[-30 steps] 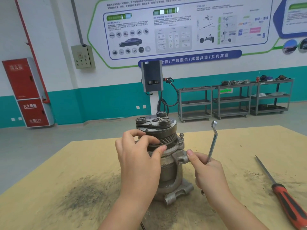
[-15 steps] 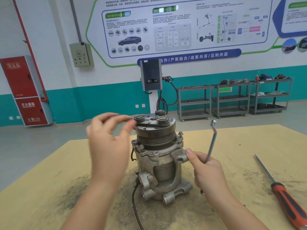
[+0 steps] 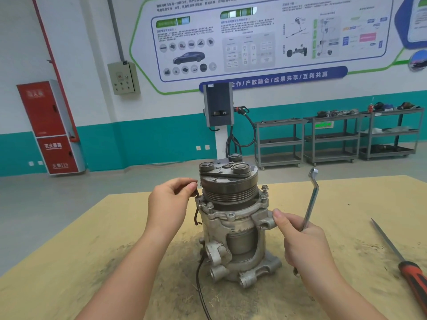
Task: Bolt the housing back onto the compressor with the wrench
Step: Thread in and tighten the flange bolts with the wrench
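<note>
Compressor, upright at frame centre on the table: your left hand pinches the dark wire clear of its flange bolts, your right hand clasps the wrench upright, thumb bracing a mounting lug, apparently ready for tightening.

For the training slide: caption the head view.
Left hand at the upright compressor's flange, right hand holding the offset wrench.

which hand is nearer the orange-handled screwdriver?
Right. The right hand, holding the wrench, sits between the compressor and the screwdriver; the left hand is on the compressor's far side.
</note>
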